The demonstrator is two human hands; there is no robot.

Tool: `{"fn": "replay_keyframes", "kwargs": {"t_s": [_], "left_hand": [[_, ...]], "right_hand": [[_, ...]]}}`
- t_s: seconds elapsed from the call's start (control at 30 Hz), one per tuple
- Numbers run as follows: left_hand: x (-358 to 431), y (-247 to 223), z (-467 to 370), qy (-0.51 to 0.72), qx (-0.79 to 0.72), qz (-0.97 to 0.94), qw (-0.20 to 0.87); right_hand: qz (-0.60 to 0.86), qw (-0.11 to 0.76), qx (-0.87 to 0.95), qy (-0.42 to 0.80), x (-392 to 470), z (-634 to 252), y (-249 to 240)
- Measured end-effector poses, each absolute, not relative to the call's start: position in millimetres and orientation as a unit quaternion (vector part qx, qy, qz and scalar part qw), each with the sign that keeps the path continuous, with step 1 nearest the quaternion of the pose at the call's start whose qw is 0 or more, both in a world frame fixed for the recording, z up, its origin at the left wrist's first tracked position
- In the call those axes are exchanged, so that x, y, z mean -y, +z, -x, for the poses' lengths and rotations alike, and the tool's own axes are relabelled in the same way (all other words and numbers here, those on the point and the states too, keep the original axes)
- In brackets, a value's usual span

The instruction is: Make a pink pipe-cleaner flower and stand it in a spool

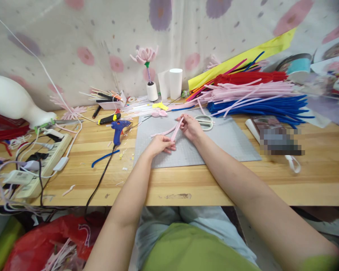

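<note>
Pink pipe cleaners point(176, 131) stretch between my two hands over the grey cutting mat point(226, 146). My left hand point(161, 144) pinches their lower end. Higher and to the right, my right hand point(190, 128) has its fingertips closed on the upper end. One pink length trails off to the left above my left hand. Just beyond my right hand lie scissors point(206, 119), their light handles showing and the blades hidden. A small pink bent piece point(159, 113) rests at the mat's far edge, beside a yellow scrap point(159, 105).
Bundles of pink point(248, 91) and blue pipe cleaners point(260, 107) lie at the back right. A blue glue gun point(118, 131) with its cord is left of the mat. A pink flower point(145, 56) stands in a white pot point(151, 92). A power strip point(49, 162) sits far left.
</note>
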State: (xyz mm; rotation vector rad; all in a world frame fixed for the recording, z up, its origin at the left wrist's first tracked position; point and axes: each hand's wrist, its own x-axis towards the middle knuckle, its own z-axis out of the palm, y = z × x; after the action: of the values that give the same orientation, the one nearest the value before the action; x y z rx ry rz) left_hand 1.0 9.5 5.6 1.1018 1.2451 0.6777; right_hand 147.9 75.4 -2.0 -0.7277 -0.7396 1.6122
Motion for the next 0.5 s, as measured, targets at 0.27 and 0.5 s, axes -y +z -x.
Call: {"fn": "replay_keyframes", "kwargs": {"t_s": [0.27,0.5], "left_hand": [[-10.3,8.6,-0.7,0.289,-0.536,-0.475,0.635],[-10.1,10.6,5.6,0.303,-0.511,-0.475,0.650]], "right_hand": [[0.304,0.605,0.306,0.669,-79.4,-146.8,-1.1],[0.301,0.600,0.288,0.683,-79.4,-146.8,0.7]]}}
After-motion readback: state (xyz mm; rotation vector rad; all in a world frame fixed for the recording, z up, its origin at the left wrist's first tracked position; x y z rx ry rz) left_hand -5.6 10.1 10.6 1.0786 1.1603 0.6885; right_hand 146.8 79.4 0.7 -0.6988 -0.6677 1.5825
